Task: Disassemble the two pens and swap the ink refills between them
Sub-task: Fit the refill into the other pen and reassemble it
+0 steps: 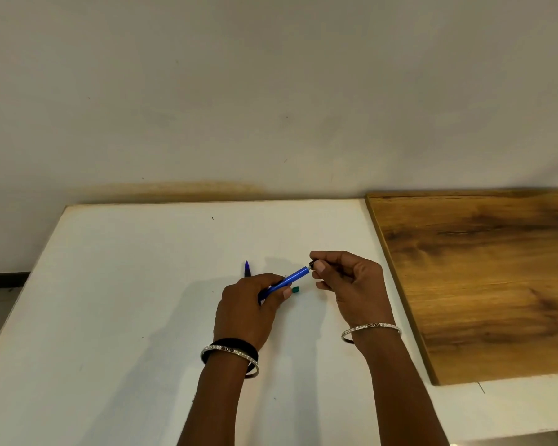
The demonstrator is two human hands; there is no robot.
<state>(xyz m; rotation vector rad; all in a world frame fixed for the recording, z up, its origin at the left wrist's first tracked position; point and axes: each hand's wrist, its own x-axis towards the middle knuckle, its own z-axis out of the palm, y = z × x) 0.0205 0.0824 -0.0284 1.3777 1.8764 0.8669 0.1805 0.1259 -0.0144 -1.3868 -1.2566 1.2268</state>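
Note:
A blue pen barrel point(291, 279) is held slanted above the white table point(126, 284). My left hand point(250, 312) grips its lower end. My right hand point(351, 284) pinches the small dark end piece point(312, 264) at the barrel's upper right tip. Behind my left hand a second blue pen part point(247, 268) lies on the table, mostly hidden, its pointed end facing away. A small green piece point(295, 289) lies on the table just under the barrel, between my hands.
A wooden board point(480, 278) lies on the right side of the table, close to my right wrist. A pale wall point(271, 91) rises behind the table's far edge. Bangles sit on both wrists.

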